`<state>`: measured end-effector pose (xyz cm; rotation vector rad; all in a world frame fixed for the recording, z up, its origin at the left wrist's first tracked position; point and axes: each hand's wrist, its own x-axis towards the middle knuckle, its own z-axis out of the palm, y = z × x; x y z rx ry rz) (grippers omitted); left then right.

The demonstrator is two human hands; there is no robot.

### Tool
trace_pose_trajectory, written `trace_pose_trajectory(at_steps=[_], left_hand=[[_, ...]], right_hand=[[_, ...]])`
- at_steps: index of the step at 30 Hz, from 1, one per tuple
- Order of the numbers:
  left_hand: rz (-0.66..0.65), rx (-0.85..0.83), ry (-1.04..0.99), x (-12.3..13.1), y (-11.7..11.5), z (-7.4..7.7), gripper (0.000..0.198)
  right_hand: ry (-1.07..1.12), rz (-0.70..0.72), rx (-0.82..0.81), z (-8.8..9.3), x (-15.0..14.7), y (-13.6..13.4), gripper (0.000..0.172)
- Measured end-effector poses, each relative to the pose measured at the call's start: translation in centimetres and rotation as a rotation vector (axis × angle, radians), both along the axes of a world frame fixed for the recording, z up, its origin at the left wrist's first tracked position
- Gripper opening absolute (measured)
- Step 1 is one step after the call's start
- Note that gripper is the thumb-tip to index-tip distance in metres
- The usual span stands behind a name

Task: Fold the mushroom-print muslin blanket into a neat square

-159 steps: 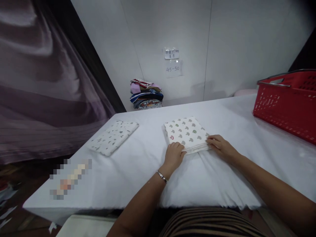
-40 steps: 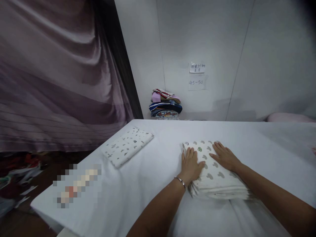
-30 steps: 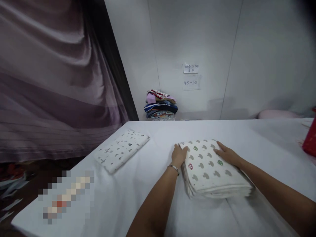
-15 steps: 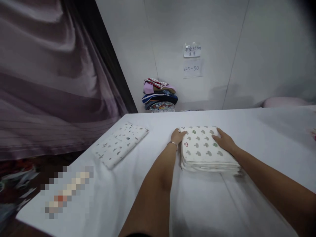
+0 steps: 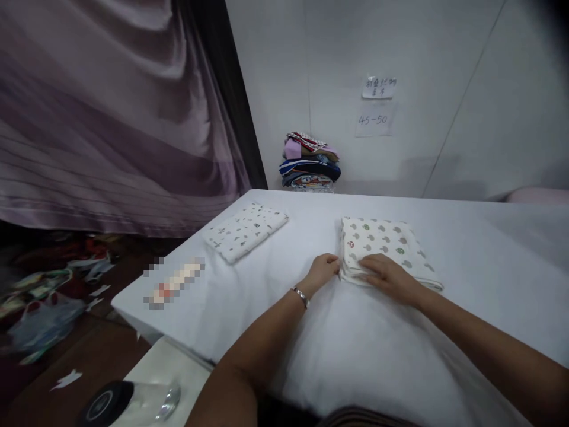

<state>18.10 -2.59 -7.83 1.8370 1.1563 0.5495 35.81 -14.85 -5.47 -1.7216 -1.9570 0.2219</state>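
Note:
A folded white cloth with a mushroom print (image 5: 386,248) lies on the white-covered table (image 5: 311,332). My left hand (image 5: 323,270), a bracelet on its wrist, curls against the cloth's near left corner, fingers closed on the edge. My right hand (image 5: 387,277) rests flat on the near edge of the cloth, fingers stretched out on top of it. A second folded white cloth with small dark prints (image 5: 246,230) lies apart to the left on the table.
A stack of coloured folded fabrics (image 5: 310,162) stands against the white wall, under two paper notes (image 5: 376,105). A purple curtain (image 5: 111,112) hangs at the left. Scraps litter the floor (image 5: 44,296). A clear bottle with a black cap (image 5: 128,403) lies on a low white surface.
My hands have slid from the far corners of the mushroom-print cloth back to its near edge. The cloth now lies farther from me on the table; the view has shifted left.

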Motion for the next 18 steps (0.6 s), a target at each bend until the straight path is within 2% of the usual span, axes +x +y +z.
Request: trace_pose_trajectory(at_steps=[3,9,18], left_hand=[[-0.088,-0.015,-0.032,-0.8,-1.3,-0.5,0.013],[-0.055,0.138,-0.020,-1.0,-2.7,-1.0,0.002],[-0.068,0.275,-0.014,-1.1,-3.1,-1.4,0.009]], right_hand=[[-0.140,0.044,0.034,-0.1,-1.8,0.5,0.031],[-0.303,0.013,0.047,-1.1,-2.2,1.5,0.027],[-0.282,-0.054,0.096,-1.9,-3.8,1.5,0.035]])
